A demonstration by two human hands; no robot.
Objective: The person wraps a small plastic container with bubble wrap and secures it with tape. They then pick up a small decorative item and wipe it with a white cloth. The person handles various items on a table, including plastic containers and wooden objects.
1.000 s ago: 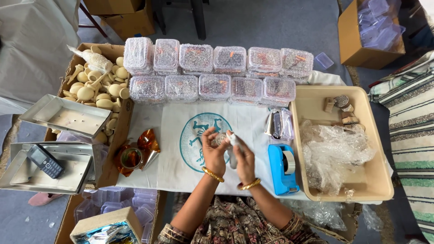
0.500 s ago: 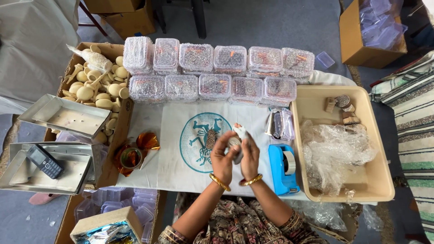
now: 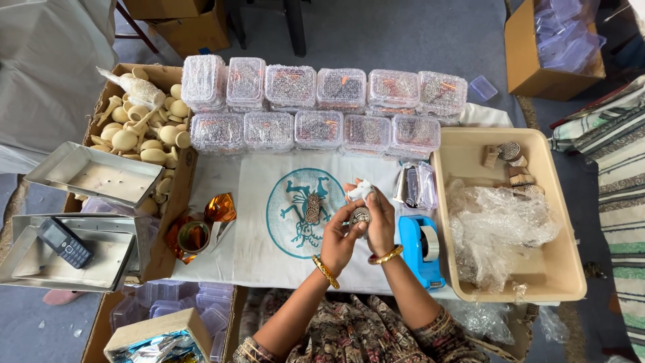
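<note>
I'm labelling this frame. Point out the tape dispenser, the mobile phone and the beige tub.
blue tape dispenser (image 3: 418, 250): head view, its blue body.
mobile phone (image 3: 64, 242): head view, its keypad.
beige tub (image 3: 570, 250): head view, its right wall.

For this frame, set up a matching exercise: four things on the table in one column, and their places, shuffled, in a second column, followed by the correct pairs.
Things:
1. tape dispenser
2. mobile phone
3. bubble wrap
4. round patterned piece

Places:
A. in the beige tub at the right
B. between the left hand and right hand
C. on a metal tray at the far left
D. on the white cloth, just right of the hands

Pairs: 1-D, 2-C, 3-A, 4-B
</note>
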